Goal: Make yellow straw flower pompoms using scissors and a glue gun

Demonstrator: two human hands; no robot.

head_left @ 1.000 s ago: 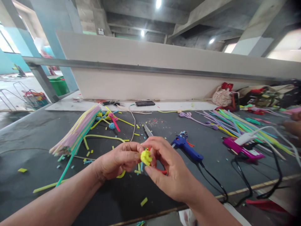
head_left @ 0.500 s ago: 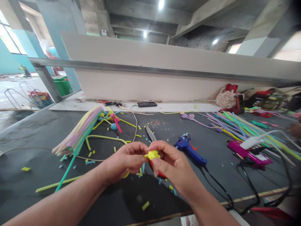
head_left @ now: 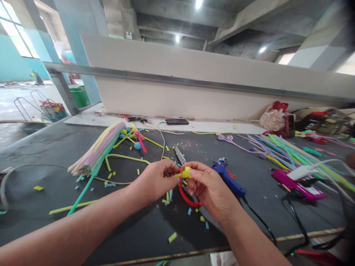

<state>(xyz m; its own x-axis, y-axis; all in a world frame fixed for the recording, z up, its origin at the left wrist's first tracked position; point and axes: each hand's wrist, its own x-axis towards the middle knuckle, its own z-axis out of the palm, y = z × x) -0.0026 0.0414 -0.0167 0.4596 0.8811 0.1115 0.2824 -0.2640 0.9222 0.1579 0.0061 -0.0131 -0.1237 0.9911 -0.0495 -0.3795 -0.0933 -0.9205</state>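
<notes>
yellow fuzzy piece [head_left: 186, 172]: located between the fingertips of the 2 hands, raised over the dark tabletop [head_left: 124, 236]. a thin yellow strand runs from it toward the left fingertips.

right hand [head_left: 213, 188]: thumb and forefinger pinched together on the yellow fuzzy piece; remaining fingers curled beneath. left hand [head_left: 158, 179]: thumb and forefinger drawn nearly together, gripping the strand end of the same piece.

directly below and beyond the fingertips: scissors [head_left: 180, 156], blades pointing away, red handle loop partly hidden by the right hand. yellow offcut [head_left: 172, 237] nearer the body than the fingers; more yellow and blue scraps scattered around.

right of the right fingers: blue glue gun [head_left: 229, 180], then, farther out, magenta block [head_left: 298, 186] with a white plug [head_left: 301, 171] on it.

left of the left fingers: bundle of pastel stems [head_left: 98, 147], lying at a slant. knotted pink piece [head_left: 139, 137] beyond the left fingers. well past both hands: phone [head_left: 176, 121], lying flat on a white ledge [head_left: 227, 127].
</notes>
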